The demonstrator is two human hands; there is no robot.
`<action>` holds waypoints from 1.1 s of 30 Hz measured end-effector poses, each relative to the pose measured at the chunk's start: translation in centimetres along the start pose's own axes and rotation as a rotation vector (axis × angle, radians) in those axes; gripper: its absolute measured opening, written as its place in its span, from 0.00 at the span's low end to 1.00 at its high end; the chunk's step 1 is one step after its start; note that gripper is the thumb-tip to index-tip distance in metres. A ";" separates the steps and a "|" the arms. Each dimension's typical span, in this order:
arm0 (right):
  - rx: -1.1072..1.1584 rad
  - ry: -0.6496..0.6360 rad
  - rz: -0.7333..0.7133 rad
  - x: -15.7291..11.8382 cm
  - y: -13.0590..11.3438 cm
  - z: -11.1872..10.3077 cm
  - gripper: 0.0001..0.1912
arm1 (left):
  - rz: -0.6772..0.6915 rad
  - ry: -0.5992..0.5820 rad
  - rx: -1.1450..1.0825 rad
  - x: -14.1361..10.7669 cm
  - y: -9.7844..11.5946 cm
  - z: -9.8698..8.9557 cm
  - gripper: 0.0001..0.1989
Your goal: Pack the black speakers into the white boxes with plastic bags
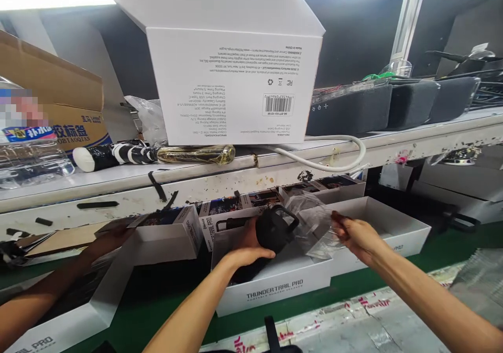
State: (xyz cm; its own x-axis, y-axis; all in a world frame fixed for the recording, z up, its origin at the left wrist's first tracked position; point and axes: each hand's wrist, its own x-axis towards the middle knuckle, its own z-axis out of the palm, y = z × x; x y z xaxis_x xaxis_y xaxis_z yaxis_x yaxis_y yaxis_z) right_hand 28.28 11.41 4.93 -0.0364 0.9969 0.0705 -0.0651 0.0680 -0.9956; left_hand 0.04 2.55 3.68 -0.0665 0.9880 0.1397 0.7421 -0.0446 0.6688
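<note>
My left hand (249, 245) is wrapped round a black speaker (275, 228) with a handle loop, above an open white box (275, 290) marked "THUNDERTRAIL PRO". A clear plastic bag (312, 222) lies against the speaker's right side. The fingers of my right hand (353, 232) are closed in a pinch on the right edge of that bag. Beneath my right hand is a second open white box (408, 238), touching the first. The speaker's lower part is partly hidden by my left hand.
Another person's arm (51, 279) reaches in from the left over a white box (98, 311). A shelf (220, 177) above bears an upright white carton (236, 91), a taped tool (118, 155), a water bottle (31, 143) and dark speakers (349, 109). Green belt (157, 300) runs below.
</note>
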 end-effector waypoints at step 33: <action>-1.280 -0.438 -0.754 -4.8 5.6 -0.4 0.37 | -0.035 -0.076 0.428 -2.9 -1.8 -5.4 0.32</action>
State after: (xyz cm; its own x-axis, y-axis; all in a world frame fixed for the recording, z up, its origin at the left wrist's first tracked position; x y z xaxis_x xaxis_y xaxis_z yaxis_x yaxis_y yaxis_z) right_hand 28.49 7.02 -1.04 -0.6825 0.6427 0.3479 0.6572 0.7480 -0.0927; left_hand -4.67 -1.08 6.03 -0.0592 0.9966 0.0573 0.9509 0.0388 0.3069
